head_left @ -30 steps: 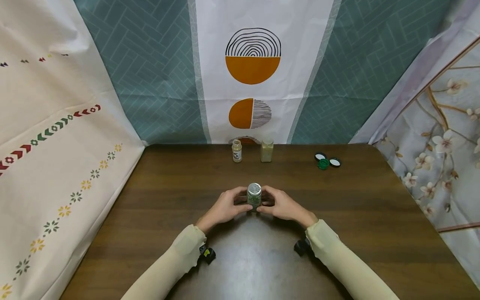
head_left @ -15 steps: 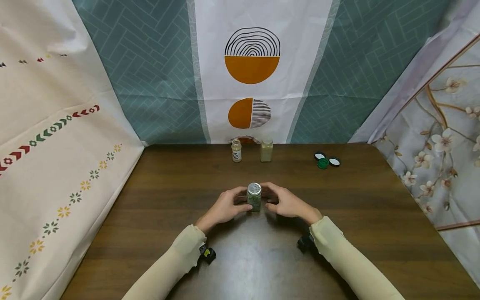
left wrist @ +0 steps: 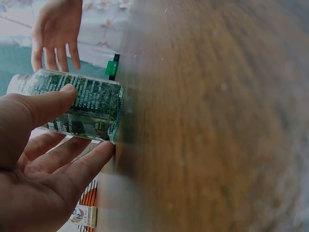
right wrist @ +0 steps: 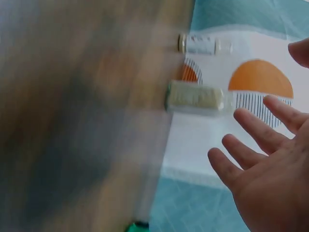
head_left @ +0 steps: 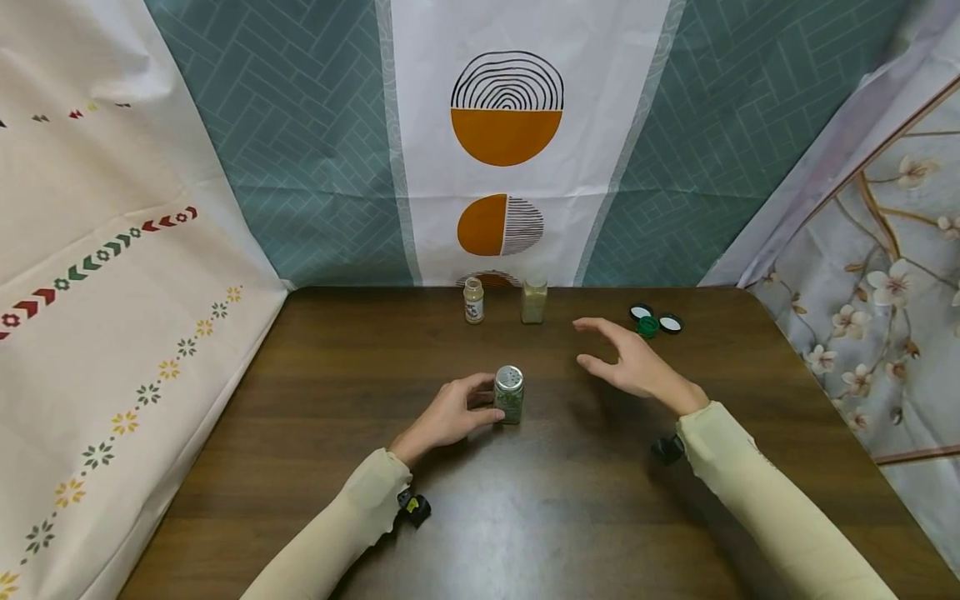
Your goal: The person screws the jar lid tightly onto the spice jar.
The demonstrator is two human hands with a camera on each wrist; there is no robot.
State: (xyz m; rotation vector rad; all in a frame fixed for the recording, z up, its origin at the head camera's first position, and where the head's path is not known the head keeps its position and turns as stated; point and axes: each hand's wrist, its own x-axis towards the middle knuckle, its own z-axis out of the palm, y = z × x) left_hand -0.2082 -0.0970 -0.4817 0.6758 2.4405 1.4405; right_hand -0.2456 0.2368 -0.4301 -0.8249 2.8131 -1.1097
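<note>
A glass spice jar of dried green herbs, with a perforated silver shaker top, stands upright on the table. My left hand holds it from the left. In the left wrist view, the thumb lies across the printed side of the herb jar and the fingers curve under its other side. Away to the right, my right hand is raised above the table, fingers spread, holding nothing. Nearest to it is a green lid lying between two black lids.
At the table's back edge stand a small labelled jar and a square jar of pale powder, both lidless. Patterned cloths hang behind and on both sides of the brown wooden table.
My right hand has let go of the herb jar and moved right and farther back, toward the lids. The left hand and the jar have stayed in place.
</note>
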